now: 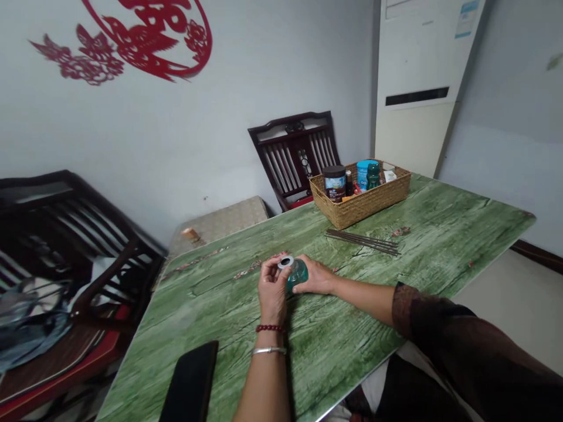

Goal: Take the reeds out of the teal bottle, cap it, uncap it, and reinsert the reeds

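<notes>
A small teal glass bottle [297,272] with a silver ring neck stands on the green wood-grain table [352,328]. My right hand [317,276] wraps round its right side and holds it. My left hand [272,289], with a red bead bracelet and a silver bangle on the wrist, pinches the silver ring [285,262] at the bottle's top with its fingertips. Whether the ring is fixed to the bottle or loose I cannot tell.
A bundle of thin dark sticks [363,241] lies beyond the hands. A wicker basket [360,202] with jars and bottles sits at the far edge. A dark phone [190,384] lies near the front edge. Dark wooden chairs [294,155] stand behind and left.
</notes>
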A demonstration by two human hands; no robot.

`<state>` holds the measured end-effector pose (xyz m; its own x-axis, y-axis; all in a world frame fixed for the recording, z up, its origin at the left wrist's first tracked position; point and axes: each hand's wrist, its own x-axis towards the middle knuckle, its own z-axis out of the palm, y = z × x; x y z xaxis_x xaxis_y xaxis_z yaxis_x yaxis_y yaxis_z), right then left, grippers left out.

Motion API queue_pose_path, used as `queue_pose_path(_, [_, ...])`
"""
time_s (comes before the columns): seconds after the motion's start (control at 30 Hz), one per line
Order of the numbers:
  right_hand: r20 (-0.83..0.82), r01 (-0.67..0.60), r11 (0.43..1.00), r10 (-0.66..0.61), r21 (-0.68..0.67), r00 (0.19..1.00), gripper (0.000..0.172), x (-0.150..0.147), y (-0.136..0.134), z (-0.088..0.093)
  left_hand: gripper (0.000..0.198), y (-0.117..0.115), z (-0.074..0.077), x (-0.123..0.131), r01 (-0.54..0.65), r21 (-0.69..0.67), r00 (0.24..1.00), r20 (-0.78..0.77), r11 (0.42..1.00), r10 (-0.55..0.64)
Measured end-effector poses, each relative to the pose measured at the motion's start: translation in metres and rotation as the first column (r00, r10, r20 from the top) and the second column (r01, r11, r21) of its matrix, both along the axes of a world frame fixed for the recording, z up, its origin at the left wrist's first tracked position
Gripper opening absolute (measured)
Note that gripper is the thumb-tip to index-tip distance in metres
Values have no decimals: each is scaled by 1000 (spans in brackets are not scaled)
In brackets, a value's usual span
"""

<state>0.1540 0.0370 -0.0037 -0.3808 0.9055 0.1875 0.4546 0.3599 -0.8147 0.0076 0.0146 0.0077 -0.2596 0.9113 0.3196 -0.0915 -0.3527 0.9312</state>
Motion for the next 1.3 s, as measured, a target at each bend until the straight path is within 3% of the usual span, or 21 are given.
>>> queue_pose_path(0.3, [-58, -44, 997, 47, 62, 997, 79, -5, 11, -11, 38, -3, -4, -3, 18, -12, 986, -164, 1000, -20])
queue_pose_path(0.7, [-51, -74, 996, 76, 51, 996, 77, -3, 10, -7, 35, -9, -3, -4, 48, 27, 964, -263, 998, -40])
queue_pose_path(1.03, [-17, -63, 994, 65, 91, 998, 74, -2, 9, -6, 34, -3, -6, -2, -146, 48, 944, -293, 988, 153])
queue_pose_path(1.1, [-18, -62, 993, 64, 102, 998, 72, -1, 8, -5, 30, -4, -4, -2, -100, 32, 958, -268, 994, 105])
queue_pose_path(1.17, [-20, -59, 993, 62, 101, 998, 72, -1, 7, -4, 28, -7, -2, -2, 25, 11, 976, -216, 1000, -22])
queue_pose_path(1.23, [-20, -62, 993, 65, 104, 998, 74, 0, 7, -3, 31, -9, 0, -1, 153, -5, 975, -161, 988, -152])
queue_pose_path(1.3, [-27, -68, 991, 72, 112, 997, 75, 0, 7, -3, 37, -10, 1, 0, 208, 2, 967, -149, 978, -205])
